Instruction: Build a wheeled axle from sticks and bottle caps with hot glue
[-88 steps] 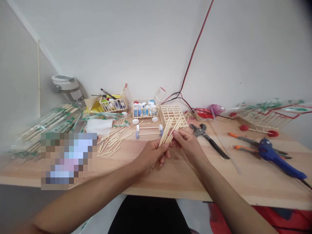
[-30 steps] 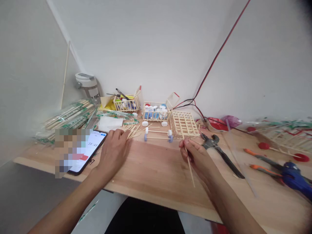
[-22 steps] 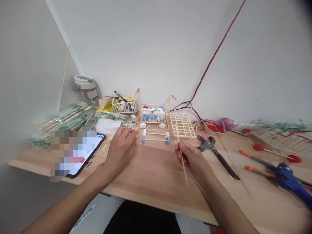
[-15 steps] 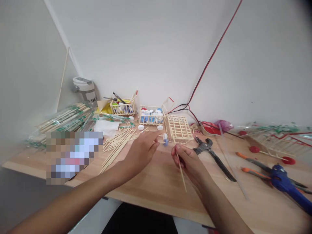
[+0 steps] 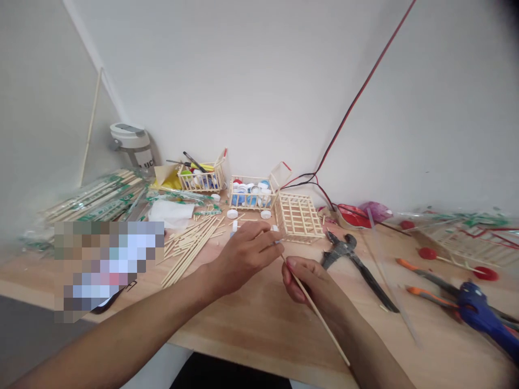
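My right hand (image 5: 312, 286) is closed around a long thin wooden stick (image 5: 322, 321) that slants from its fingers down toward the table's near edge. My left hand (image 5: 243, 254) lies just to its left with bent fingers, over the two wheel axles, of which only white wheels (image 5: 234, 227) peek out. Its thumb tip touches the stick's upper end. What the left fingers hold is hidden. A lattice frame of sticks (image 5: 298, 216) lies just behind both hands.
Loose sticks (image 5: 190, 248) lie left of my left hand, beside a phone (image 5: 105, 265). Black pliers (image 5: 348, 254) and a blue glue gun (image 5: 482, 319) lie on the right. Small stick baskets (image 5: 251, 193) with caps and wrapped chopstick packs (image 5: 93, 197) stand at the back.
My left hand put down the bundle of sticks at the left, then came back over the wheel axles. My right hand kept a single stick and tilted it.
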Tool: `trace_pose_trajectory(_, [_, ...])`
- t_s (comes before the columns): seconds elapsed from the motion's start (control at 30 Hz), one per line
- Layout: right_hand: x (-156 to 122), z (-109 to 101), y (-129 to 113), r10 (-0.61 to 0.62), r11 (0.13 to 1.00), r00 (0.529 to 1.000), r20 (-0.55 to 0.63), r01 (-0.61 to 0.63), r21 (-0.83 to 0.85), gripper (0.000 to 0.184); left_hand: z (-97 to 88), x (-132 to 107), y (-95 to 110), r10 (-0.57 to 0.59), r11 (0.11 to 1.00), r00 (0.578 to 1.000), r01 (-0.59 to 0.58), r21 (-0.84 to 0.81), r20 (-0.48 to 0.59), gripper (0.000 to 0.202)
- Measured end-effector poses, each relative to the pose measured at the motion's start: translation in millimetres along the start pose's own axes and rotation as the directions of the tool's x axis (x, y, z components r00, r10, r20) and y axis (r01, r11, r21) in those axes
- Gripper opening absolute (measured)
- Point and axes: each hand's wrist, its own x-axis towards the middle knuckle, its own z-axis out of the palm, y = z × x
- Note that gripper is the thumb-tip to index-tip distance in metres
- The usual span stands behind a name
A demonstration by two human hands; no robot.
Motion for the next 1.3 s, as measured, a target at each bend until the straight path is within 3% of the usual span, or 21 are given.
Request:
trace_pose_trajectory(0.13, [0, 0, 3, 0.026, 0.998, 1.0, 0.005, -0.027, 0.065, 0.045, 3.3, -1, 1, -0.076, 0.995, 0.996, 0.078, -0.065, 0.044, 0.02])
trace_pose_trajectory(0.27, [2, -2, 4, -0.031, 0.992, 0.988, -0.154, 0.049, 0.113, 0.042, 16.9, -4, 9, -0.185, 0.954, 0.971, 0.215, -0.208, 0.154, 0.019])
trace_pose_trajectory(0.37, [1, -3, 1, -0.091, 0.996, 0.963, -0.252, 0.094, -0.001, 0.035, 24.7, -7, 19, -0.303, 0.87, 0.911, 0.384, -0.309, 0.279, 0.023])
trace_pose_trajectory(0.5, [-2, -4, -3, -0.227, 0.947, 0.925, -0.305, 0.137, -0.289, 0.043, 23.3, -7, 29, -0.383, 0.712, 0.826, 0.549, -0.437, 0.413, 0.027])
trace_pose_trajectory(0.63, [-2, -4, -2, -0.285, 0.867, 0.894, -0.346, 0.085, -0.491, 0.04, 17.9, -6, 32, -0.357, 0.656, 0.799, 0.583, -0.48, 0.483, 0.025])
trace_pose_trajectory(0.77, [-4, -3, -2, -0.318, 0.813, 0.864, -0.39, 0.037, -0.581, 0.039, 16.1, -3, 32, -0.363, 0.62, 0.755, 0.634, -0.463, 0.547, 0.025])
trace_pose_trajectory(0.93, [-6, 0, -4, -0.354, 0.798, 0.833, -0.426, 0.032, -0.601, 0.036, 16.0, -2, 33, -0.364, 0.635, 0.739, 0.642, -0.429, 0.567, 0.026])
trace_pose_trajectory(1.1, [-6, 2, -4, -0.363, 0.802, 0.83, -0.423, 0.047, -0.596, 0.033, 14.5, -1, 35, -0.349, 0.596, 0.735, 0.653, -0.468, 0.581, 0.024])
trace_pose_trajectory(1.3, [-7, 4, -6, -0.397, 0.811, 0.785, -0.475, 0.058, -0.583, 0.034, 16.4, -2, 39, -0.315, 0.574, 0.732, 0.654, -0.493, 0.604, 0.022])
